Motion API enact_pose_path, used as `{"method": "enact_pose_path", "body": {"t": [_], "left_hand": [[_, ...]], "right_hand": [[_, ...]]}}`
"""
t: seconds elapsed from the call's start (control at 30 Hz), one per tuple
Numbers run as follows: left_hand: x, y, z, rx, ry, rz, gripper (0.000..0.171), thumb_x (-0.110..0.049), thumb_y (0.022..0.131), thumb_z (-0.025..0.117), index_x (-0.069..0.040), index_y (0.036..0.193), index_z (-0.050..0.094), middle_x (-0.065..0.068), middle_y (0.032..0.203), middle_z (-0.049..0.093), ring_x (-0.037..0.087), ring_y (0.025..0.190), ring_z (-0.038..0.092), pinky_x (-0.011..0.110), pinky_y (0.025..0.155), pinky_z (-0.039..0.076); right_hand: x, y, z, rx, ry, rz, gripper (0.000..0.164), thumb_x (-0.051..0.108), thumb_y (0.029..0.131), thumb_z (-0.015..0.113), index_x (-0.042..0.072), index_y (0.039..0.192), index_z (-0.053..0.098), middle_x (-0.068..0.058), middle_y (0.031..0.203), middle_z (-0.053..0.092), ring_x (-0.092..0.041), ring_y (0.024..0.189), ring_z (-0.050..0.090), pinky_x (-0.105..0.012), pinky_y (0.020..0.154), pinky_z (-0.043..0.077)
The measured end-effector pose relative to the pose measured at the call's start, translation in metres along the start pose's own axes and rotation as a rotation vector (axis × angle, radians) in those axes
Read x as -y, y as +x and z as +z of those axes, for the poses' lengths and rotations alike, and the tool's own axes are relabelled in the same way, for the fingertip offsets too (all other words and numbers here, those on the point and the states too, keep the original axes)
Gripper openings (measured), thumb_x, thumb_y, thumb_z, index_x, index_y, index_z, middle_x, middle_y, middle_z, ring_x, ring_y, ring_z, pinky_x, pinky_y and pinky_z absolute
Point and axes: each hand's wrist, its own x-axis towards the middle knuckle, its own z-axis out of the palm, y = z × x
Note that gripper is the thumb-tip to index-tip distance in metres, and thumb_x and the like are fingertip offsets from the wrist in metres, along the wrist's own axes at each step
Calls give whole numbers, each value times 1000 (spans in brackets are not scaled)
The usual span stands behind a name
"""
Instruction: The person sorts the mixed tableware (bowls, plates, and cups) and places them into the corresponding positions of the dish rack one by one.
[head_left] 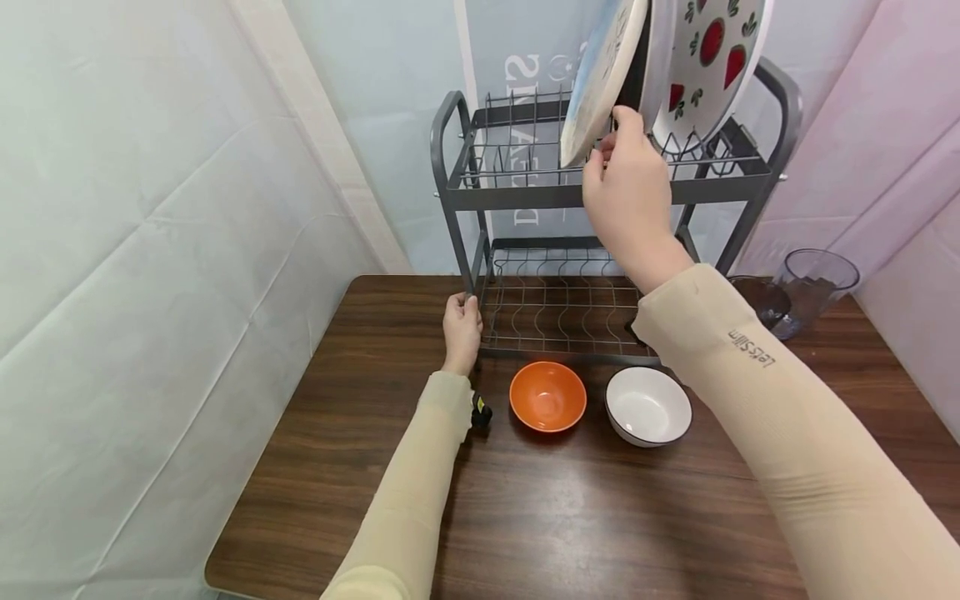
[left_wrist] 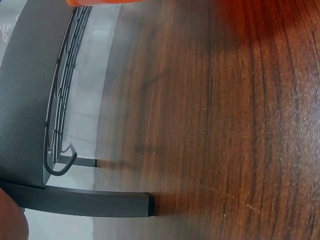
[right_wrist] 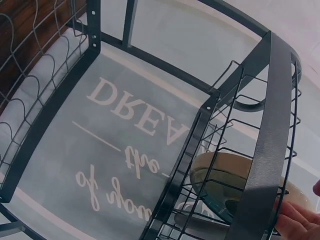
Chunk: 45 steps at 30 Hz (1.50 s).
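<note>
Atop the dish rack (head_left: 517, 198), the right hand (head_left: 632, 187) pinches a pale plate (head_left: 600, 92), seemingly half-settled beside a fruit-patterned plate (head_left: 705, 79); the left hand (head_left: 461, 333) grips the left post (head_left: 456, 242); nearer, an orange bowl (head_left: 547, 398) and white bowl (head_left: 648, 406) sit unracked.

A dark, wood-grained table (head_left: 322, 467) was backed by a grey-blue hanging (head_left: 502, 33) printed with mirrored white lettering (right_wrist: 125, 105), while creased whitish sheeting (head_left: 150, 250) was seen along the left, pale pink cloth (head_left: 892, 142) was draped at the right, and light (head_left: 562, 500) was reflected off the table.
</note>
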Motion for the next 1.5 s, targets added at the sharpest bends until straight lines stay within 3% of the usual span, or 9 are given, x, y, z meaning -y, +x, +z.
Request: {"method": "enact_pose_path", "body": {"t": [0.2,0.4,0.8,0.93,1.2,1.5], "left_hand": [[0,0,0,10,-8,11,39,-29,93,41,2,115,40,-6,57,36,6,47,30,20,48,28],[-1,-2,0,7,-1,6,30,-28,93,40,-4,112,42,-5,58,37,7,48,31,21,48,29],[-1,-3,1,3,5,4,32,-31,93,41,-6,113,42,-5,59,37,8,49,31,22,49,30],[0,-2,0,-2,7,5,30,-32,92,41,-9,111,43,-5,59,37,7,49,31,22,49,30],[1,-2,1,-7,11,9,27,-31,93,41,-9,109,44,-5,60,37,8,50,32,22,50,30],[-1,-3,0,-5,22,10,31,-32,92,41,-7,111,43,-5,60,37,7,50,32,21,50,31]], "right_hand": [[-12,-14,-1,-53,36,-162,32,12,89,40,-1,118,43,-16,105,60,-25,97,60,-38,82,46],[-30,-25,-1,-126,35,-304,28,7,88,42,-4,112,50,-16,105,60,-26,99,58,-38,84,46],[-60,-38,-5,-178,80,-361,26,1,85,42,-8,106,54,-20,105,58,-30,101,54,-36,90,41],[-70,-47,-8,-154,97,-391,27,-1,84,42,-7,107,54,-18,108,59,-30,101,55,-37,86,42],[-101,-71,-10,-57,-5,-309,28,1,85,42,-2,111,53,-20,103,58,-32,90,55,-41,79,43],[-145,-101,-11,9,-64,-88,28,4,86,43,-2,111,52,-21,105,57,-33,91,54,-44,76,41]]}}
